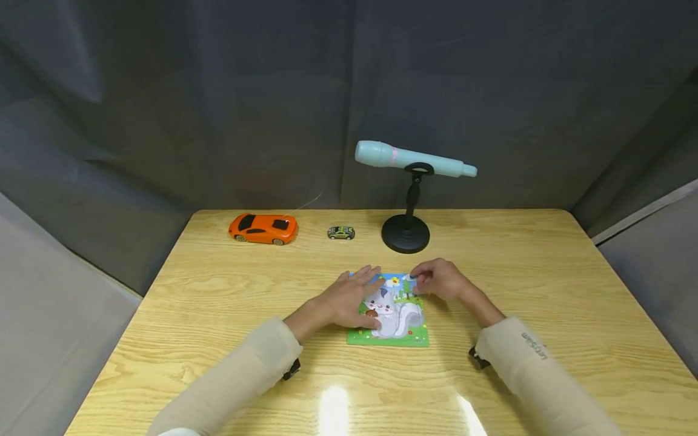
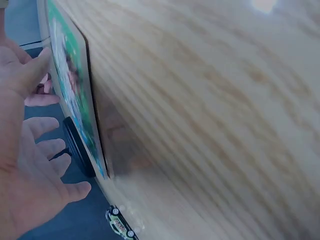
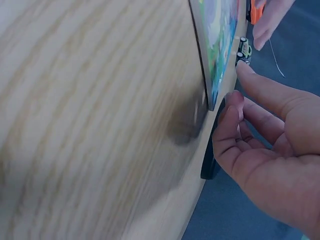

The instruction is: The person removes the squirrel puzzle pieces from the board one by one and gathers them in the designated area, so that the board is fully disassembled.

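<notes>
Head view: microphone stand [image 1: 406,233] behind puzzle [image 1: 400,324]

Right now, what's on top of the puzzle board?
The left hand rests flat on the puzzle board; the right hand touches its top corner. A squirrel picture shows between them; what lies under the hands is hidden.

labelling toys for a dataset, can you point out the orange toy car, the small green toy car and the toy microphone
orange toy car [image 1: 263,229], head view, on its roof and body middle
small green toy car [image 1: 341,233], head view, on the middle of its body
toy microphone [image 1: 414,160], head view, on the pale blue barrel where the stand clip holds it
</notes>
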`<state>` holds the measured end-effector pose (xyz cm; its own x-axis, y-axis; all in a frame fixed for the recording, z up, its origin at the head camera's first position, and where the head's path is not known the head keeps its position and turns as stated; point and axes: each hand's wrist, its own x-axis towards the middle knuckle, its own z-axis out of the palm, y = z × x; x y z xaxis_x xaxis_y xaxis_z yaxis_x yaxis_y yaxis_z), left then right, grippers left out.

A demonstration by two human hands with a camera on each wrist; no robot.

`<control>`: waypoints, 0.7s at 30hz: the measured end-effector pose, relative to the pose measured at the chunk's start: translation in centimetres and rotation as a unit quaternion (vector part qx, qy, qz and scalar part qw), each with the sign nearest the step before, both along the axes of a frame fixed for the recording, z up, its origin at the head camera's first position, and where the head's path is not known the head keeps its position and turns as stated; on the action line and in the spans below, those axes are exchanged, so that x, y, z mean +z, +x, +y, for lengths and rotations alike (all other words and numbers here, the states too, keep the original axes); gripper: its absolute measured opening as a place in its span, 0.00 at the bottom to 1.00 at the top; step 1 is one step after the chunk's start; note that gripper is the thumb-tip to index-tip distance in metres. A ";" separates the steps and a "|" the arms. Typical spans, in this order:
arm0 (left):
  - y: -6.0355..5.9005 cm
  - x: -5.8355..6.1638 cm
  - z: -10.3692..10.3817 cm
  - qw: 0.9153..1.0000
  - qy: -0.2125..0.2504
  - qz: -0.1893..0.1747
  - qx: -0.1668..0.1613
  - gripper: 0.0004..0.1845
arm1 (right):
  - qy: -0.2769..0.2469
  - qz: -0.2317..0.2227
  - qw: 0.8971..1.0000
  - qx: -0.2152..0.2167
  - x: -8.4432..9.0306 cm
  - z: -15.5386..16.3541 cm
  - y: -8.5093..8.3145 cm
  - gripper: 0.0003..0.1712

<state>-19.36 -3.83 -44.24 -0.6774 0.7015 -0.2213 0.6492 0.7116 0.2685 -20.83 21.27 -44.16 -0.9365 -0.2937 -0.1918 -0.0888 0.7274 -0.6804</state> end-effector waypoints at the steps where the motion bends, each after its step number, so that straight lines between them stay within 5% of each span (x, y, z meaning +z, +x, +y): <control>1: 0.1 -0.1 0.1 1.000 0.000 -0.001 -0.004 0.48 | 0.002 0.001 1.000 0.000 0.0 -0.1 0.0 0.19; 8: 0.9 -0.8 0.5 0.999 -0.015 0.003 -0.047 0.45 | 0.014 0.014 1.000 0.005 -0.5 -0.5 0.3 0.18; 21: 1.6 -0.9 0.9 0.996 -0.062 0.014 -0.069 0.47 | 0.060 0.006 0.998 0.017 -0.2 -1.3 0.5 0.25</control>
<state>-17.77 -2.91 -45.09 -0.5827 0.7570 -0.2956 0.7495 0.6412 0.1647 -20.37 19.93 -44.40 -0.9288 -0.3010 -0.2163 -0.1228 0.8005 -0.5866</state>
